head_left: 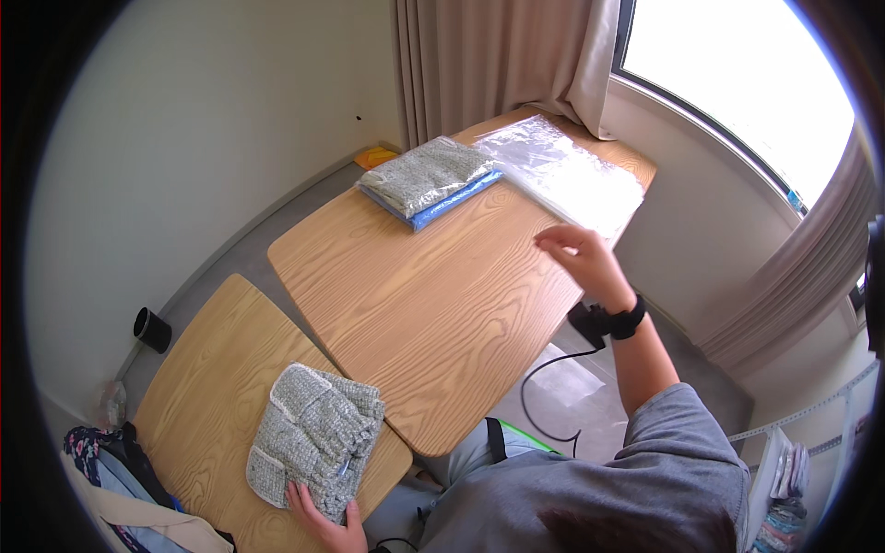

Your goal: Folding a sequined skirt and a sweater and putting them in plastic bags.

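A folded grey-and-white tweed garment (pixel 318 424) with pale trim lies on the near left tabletop. My left hand (pixel 324 523) rests on its near edge, thumb and fingers spread. My right hand (pixel 590 265), a black band on its wrist, is raised over the right edge of the larger table. Its fingers are loosely bent, and I see nothing in them. Nearest to it are clear plastic bags (pixel 562 170), laid flat in a stack at the far right. To their left sits a similar tweed garment (pixel 429 175) in clear plastic, on top of a blue package (pixel 458 200).
Two wooden tables, a smaller one (pixel 198 369) and a larger one (pixel 424 304), meet at a narrow gap. Clothes (pixel 138 488) are piled at the lower left, near a black bin (pixel 152 330). A black cable (pixel 524 392) hangs below my right wrist. Curtains (pixel 498 55) border the window.
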Motion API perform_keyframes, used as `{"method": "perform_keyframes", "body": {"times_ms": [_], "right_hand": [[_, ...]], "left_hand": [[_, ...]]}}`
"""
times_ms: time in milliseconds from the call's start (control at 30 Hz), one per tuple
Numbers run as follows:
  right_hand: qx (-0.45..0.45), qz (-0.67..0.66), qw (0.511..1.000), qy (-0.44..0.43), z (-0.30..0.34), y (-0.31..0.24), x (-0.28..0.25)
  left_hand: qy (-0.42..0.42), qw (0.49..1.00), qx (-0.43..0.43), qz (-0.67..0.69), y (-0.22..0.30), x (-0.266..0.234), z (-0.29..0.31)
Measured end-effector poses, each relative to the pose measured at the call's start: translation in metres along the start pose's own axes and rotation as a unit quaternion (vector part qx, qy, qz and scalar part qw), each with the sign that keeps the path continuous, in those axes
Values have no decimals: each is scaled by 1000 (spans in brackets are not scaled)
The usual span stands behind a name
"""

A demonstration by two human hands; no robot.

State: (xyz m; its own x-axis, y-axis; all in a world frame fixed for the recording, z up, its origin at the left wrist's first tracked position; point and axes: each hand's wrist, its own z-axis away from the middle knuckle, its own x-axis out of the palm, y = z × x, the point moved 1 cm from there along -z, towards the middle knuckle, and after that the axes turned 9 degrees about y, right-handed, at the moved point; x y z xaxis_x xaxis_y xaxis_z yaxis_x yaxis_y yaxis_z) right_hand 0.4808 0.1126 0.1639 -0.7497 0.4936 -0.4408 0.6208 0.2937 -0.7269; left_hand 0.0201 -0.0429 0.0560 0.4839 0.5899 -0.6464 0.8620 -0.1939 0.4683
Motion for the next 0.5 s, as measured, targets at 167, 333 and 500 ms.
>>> {"method": "perform_keyframes", "body": {"times_ms": [167, 333, 500], "right_hand": [[6, 47, 982, 181, -41, 60, -112], [-19, 364, 929, 66, -95, 168, -107], [60, 322, 945, -12, -126, 227, -79]], "left_hand": [[11, 1000, -1, -24, 4, 7, 6], [43, 999, 11, -28, 7, 4, 10], [49, 997, 21, -61, 9, 6, 9]]}}
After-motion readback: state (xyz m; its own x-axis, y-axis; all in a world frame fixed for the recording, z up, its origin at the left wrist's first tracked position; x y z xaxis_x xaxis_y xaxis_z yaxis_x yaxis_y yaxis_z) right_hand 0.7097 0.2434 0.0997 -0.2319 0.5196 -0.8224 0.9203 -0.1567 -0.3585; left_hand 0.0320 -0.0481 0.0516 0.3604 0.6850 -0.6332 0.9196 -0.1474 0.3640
